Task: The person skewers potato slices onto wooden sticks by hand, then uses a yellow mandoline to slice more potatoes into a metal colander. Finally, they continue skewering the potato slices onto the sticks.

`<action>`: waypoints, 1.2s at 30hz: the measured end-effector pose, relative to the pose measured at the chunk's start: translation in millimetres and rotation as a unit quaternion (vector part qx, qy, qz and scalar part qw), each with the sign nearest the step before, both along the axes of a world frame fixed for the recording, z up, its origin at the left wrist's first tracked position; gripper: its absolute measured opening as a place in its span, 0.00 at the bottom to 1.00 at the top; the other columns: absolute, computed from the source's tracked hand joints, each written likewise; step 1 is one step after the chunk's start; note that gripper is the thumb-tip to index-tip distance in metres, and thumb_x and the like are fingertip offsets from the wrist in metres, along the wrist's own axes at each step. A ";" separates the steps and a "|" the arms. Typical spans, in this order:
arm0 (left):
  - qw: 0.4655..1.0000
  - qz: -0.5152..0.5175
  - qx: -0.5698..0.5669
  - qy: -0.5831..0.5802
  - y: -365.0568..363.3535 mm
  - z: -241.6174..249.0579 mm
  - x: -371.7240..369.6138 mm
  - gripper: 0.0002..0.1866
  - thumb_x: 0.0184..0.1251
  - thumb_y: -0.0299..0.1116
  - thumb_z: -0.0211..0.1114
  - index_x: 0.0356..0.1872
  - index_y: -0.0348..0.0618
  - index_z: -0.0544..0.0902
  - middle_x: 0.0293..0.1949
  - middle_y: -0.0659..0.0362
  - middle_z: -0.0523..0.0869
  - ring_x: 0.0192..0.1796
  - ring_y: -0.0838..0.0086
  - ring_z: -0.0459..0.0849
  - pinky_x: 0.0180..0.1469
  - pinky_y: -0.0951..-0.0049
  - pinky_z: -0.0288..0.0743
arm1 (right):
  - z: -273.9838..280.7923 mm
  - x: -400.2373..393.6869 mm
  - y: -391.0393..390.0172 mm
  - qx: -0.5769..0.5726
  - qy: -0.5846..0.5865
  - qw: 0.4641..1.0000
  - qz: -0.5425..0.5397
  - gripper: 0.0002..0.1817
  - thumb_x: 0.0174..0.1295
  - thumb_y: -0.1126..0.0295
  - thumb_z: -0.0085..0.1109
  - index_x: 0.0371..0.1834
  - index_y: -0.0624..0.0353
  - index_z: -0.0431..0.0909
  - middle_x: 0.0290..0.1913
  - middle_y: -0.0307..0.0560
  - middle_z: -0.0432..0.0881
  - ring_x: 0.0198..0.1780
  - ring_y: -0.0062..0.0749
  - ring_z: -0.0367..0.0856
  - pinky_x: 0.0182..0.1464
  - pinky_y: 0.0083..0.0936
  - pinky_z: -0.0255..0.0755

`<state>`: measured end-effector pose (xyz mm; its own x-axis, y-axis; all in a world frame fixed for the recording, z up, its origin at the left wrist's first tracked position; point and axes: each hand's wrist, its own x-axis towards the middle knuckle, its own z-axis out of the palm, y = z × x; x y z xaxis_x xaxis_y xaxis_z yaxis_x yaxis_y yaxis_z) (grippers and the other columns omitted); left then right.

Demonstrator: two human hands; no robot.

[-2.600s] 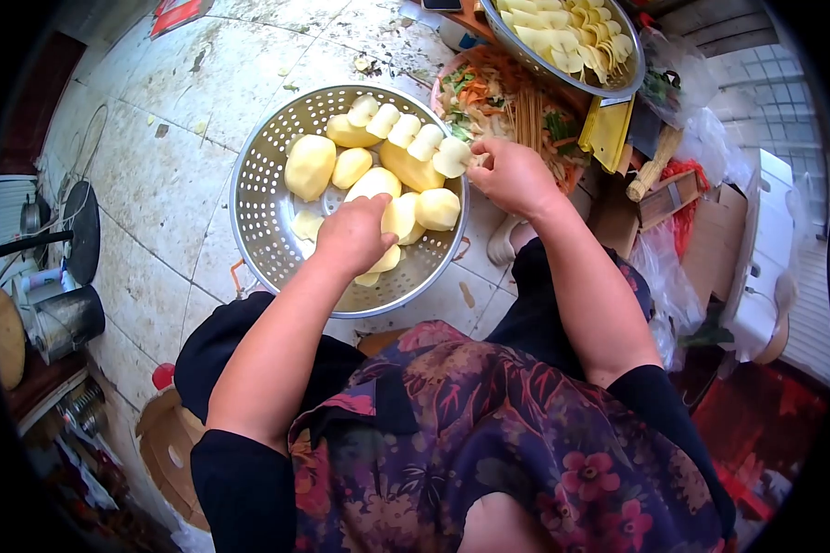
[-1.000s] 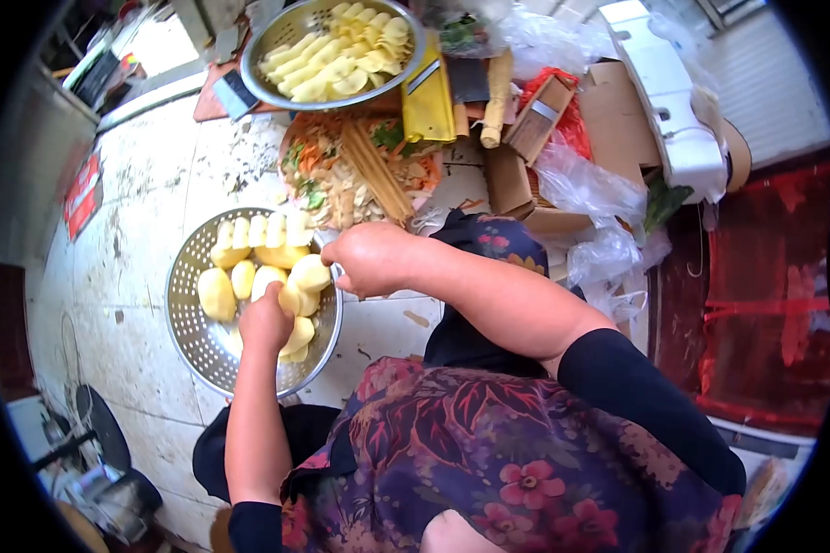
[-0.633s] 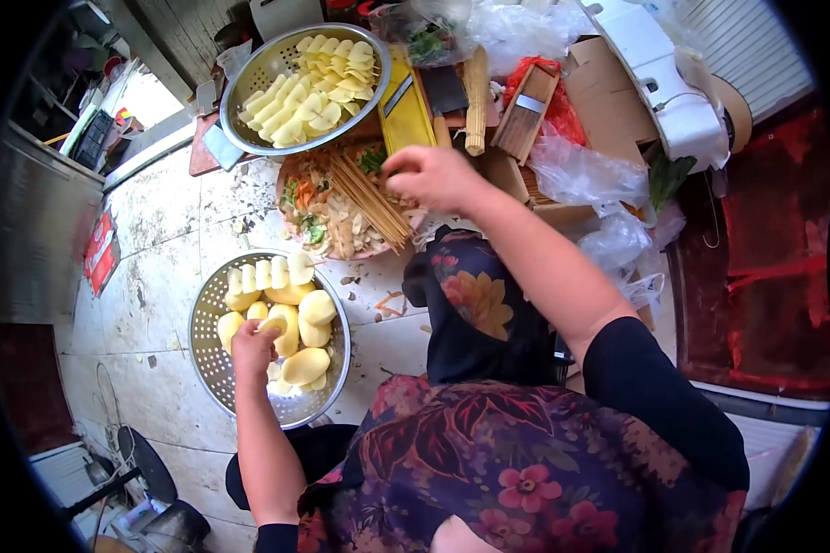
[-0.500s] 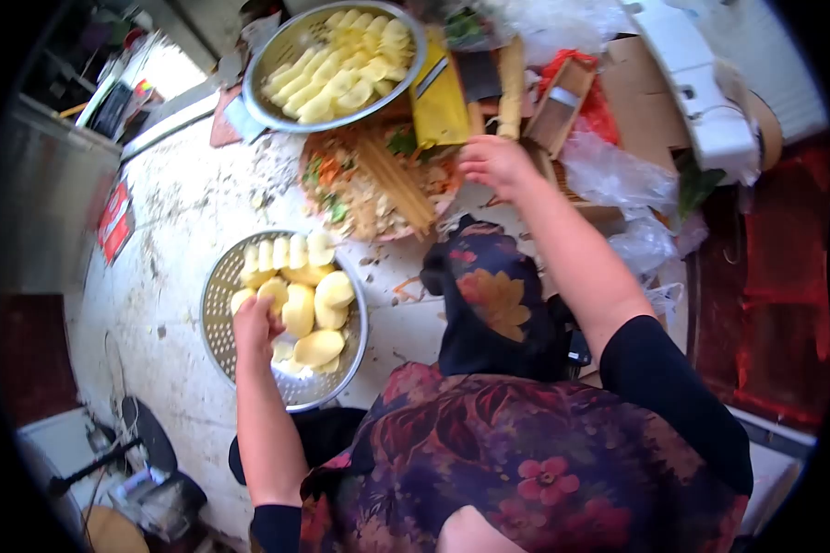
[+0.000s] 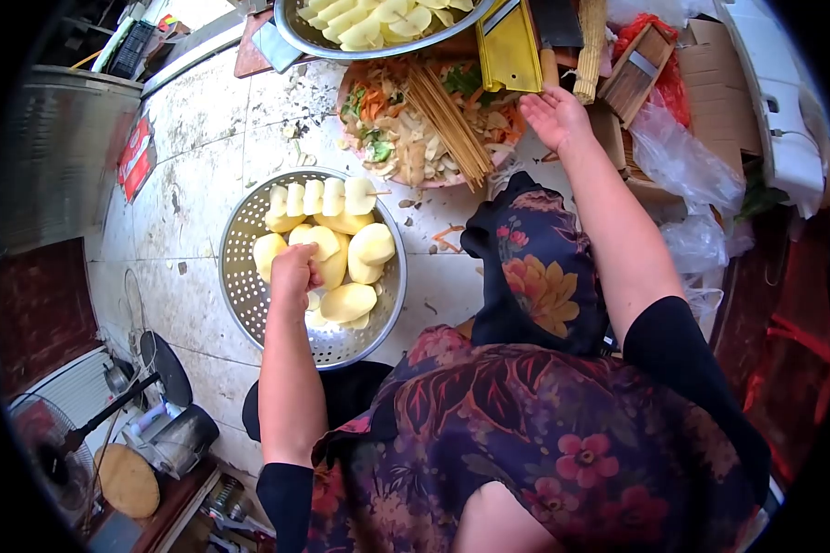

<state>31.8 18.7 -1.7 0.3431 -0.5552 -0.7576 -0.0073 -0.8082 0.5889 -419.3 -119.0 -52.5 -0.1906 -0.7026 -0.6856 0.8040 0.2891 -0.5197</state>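
Note:
My left hand [image 5: 297, 276] is over a perforated metal colander [image 5: 237, 253], fingers curled against the peeled potatoes [image 5: 349, 302]. What it grips, if anything, is hidden. Across the colander's far side lies a skewer of thick white potato pieces [image 5: 314, 197]. My right hand [image 5: 555, 114] is palm up with its fingers loosely stretched out, holding nothing. Its fingertips are right by the wooden handle [image 5: 550, 66] of a dark-bladed cleaver [image 5: 561, 22] and near a yellow slicer [image 5: 510, 55].
Bamboo sticks [image 5: 449, 124] rest on a pink basin [image 5: 352, 147] of peelings and vegetable scraps. Behind it, a second metal colander [image 5: 378, 48] holds sliced potato. Right of my hand are a wooden grater [image 5: 638, 74], plastic bags [image 5: 687, 161] and cardboard [image 5: 717, 88].
The view has shifted, so the whole scene sits higher and more to the right. My right hand has turned palm up by the cleaver handle. My left hand stays among the potatoes.

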 end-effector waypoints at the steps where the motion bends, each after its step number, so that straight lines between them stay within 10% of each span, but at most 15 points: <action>1: 0.999 -0.038 -0.001 -0.003 0.6 -0.8 0.7 0.06 0.64 0.32 0.62 0.34 0.42 0.77 0.18 0.64 0.72 0.16 0.78 0.69 0.20 0.75 0.68 | -2.4 -0.9 -2.1 0.005 0.006 1.000 -0.012 0.18 0.64 0.68 0.60 0.52 0.65 0.68 0.49 0.55 0.74 0.50 0.44 0.77 0.53 0.37 0.77; 8: 0.991 -0.110 -0.058 -0.051 11.5 -2.9 -7.8 0.23 0.65 0.30 0.63 0.61 0.34 0.74 0.23 0.61 0.76 0.19 0.79 0.71 0.22 0.77 0.67 | -13.9 2.0 -9.4 0.017 -0.007 1.000 -0.024 0.12 0.65 0.68 0.61 0.46 0.62 0.73 0.38 0.49 0.78 0.38 0.39 0.81 0.43 0.32 0.80; 19: 0.993 -0.026 -0.111 -0.018 39.2 36.2 12.5 0.23 0.63 0.27 0.63 0.59 0.34 0.75 0.31 0.58 0.80 0.24 0.81 0.74 0.27 0.80 0.73 | -15.7 -15.9 -22.6 0.052 0.057 0.990 0.117 0.12 0.60 0.60 0.68 0.29 0.53 0.76 0.18 0.37 0.77 0.17 0.27 0.74 0.21 0.21 0.72; 25: 0.990 0.041 -0.129 0.028 69.3 68.8 9.7 0.19 0.64 0.25 0.60 0.57 0.35 0.75 0.30 0.58 0.80 0.23 0.80 0.76 0.27 0.79 0.75 | -7.6 -10.4 -5.8 -0.038 0.007 0.998 0.054 0.12 0.59 0.67 0.66 0.41 0.61 0.78 0.38 0.47 0.80 0.39 0.38 0.80 0.41 0.32 0.79; 36: 0.978 0.073 -0.161 0.111 120.9 73.7 -3.6 0.15 0.66 0.27 0.61 0.53 0.38 0.76 0.29 0.59 0.82 0.24 0.78 0.81 0.29 0.76 0.80 | 47.7 -40.1 36.0 -0.114 0.059 0.990 0.058 0.16 0.57 0.70 0.65 0.47 0.58 0.76 0.40 0.48 0.81 0.38 0.36 0.82 0.42 0.32 0.80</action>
